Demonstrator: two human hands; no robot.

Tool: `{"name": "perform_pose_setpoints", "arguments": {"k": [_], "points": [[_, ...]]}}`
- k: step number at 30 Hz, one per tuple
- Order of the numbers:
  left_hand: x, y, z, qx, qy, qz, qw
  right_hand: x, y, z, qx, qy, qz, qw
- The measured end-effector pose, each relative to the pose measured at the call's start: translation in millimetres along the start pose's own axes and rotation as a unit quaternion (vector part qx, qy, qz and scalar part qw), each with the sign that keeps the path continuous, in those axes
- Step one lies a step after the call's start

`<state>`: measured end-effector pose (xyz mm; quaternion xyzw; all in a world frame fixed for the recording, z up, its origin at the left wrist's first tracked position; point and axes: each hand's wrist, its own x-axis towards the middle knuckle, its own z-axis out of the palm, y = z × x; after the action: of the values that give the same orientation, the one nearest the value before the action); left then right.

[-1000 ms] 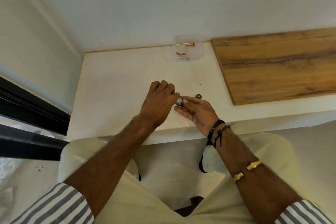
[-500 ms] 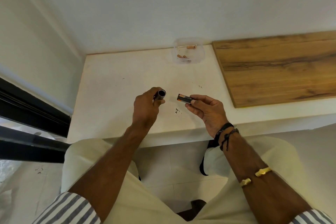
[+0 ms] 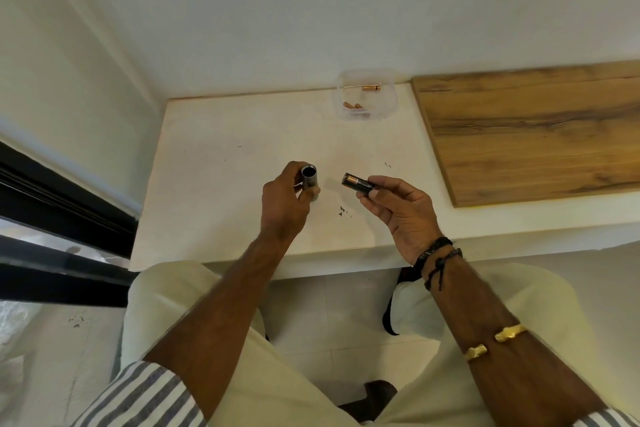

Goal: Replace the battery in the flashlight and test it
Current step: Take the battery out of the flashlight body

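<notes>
**Open tube on the left, battery on the right**

The left hand (image 3: 284, 204) is wrapped around the flashlight (image 3: 309, 178), over the middle of the counter (image 3: 214, 184). The flashlight's open end points up and away, and it looks dark and empty inside. Just to its right, with a small gap between, the right hand (image 3: 398, 211) pinches a battery (image 3: 358, 183). The battery lies sideways, its copper end toward the flashlight. It probably needs to tip to line up with the hole. A clear box (image 3: 365, 94) with more batteries sits at the far edge.

Soft even indoor light, faint shadows, sharp centre, wide-angle bending at edges
</notes>
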<state>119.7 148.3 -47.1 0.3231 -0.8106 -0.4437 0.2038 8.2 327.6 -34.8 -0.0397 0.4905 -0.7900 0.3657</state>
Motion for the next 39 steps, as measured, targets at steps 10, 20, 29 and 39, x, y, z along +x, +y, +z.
{"name": "perform_pose_setpoints", "arguments": {"k": [10,20,29,39], "points": [[-43,45,-9,-0.074,0.105,0.086,0.988,-8,1,9,-0.001,-0.034,0.007,0.999],[-52,38,5,-0.224,0.02,-0.038,0.974,-17,3,12,-0.181,-0.019,0.003,0.983],[-56,31,14,-0.099,-0.007,0.066,0.993,-16,3,17,-0.294,0.017,0.023,0.955],[-57,26,20,-0.056,-0.028,0.123,0.99,-15,-1,15,-0.186,0.018,0.111,0.976]]}}
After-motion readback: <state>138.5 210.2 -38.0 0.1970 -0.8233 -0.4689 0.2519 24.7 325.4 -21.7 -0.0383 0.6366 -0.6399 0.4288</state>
